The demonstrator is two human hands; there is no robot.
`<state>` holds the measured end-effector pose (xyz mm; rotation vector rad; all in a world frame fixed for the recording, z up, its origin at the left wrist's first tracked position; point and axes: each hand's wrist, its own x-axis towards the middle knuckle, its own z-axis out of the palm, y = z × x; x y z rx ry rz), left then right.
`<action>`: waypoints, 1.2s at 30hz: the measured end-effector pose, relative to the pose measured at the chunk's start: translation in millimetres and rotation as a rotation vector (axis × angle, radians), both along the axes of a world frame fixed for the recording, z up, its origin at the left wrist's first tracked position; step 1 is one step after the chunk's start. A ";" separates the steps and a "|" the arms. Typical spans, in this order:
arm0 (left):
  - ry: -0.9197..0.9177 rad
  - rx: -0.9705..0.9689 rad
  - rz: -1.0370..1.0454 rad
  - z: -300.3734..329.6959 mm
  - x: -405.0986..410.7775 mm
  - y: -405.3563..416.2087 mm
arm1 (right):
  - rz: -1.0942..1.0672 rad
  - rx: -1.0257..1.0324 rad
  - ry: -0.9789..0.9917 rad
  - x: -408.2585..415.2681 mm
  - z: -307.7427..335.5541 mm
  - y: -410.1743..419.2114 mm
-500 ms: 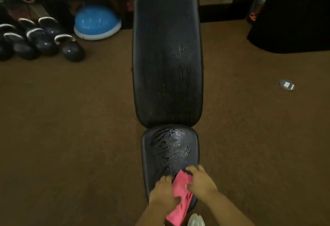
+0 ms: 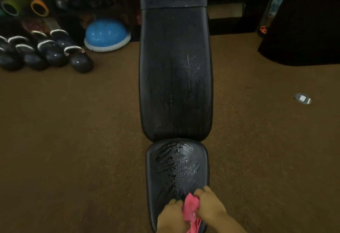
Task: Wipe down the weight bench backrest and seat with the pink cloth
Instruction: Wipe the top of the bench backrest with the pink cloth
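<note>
Grip: I have both hands closed on the pink cloth [image 2: 190, 209], left hand [image 2: 172, 217] and right hand [image 2: 211, 206] pinching it between them.
Cloth position: bunched at the near end of the seat [image 2: 176, 170].
Change: since half a second ago the cloth looks gathered tighter; hands barely shifted.
Seat: wet streaks across its far half.
Backrest [image 2: 175, 78]: droplets and drip lines remain, so I judge it unwiped.
Surroundings: kettlebells [image 2: 55, 54], blue balance dome [image 2: 106, 35].
</note>
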<state>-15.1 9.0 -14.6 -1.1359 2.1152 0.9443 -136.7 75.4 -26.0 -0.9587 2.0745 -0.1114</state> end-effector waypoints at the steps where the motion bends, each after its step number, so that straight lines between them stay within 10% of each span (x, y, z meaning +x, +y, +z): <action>1: 0.013 0.020 0.028 12.4 -0.8 -2.4 | -0.003 -0.003 -0.013 -5.2 13.0 -1.1; 20: 0.859 0.401 0.715 262.2 -50.2 -86.0 | -0.538 -0.364 -0.698 -64.2 291.2 -77.2; 36: 0.876 0.143 0.673 359.4 -24.1 -135.7 | -0.560 -0.800 -0.720 -35.3 375.6 -129.9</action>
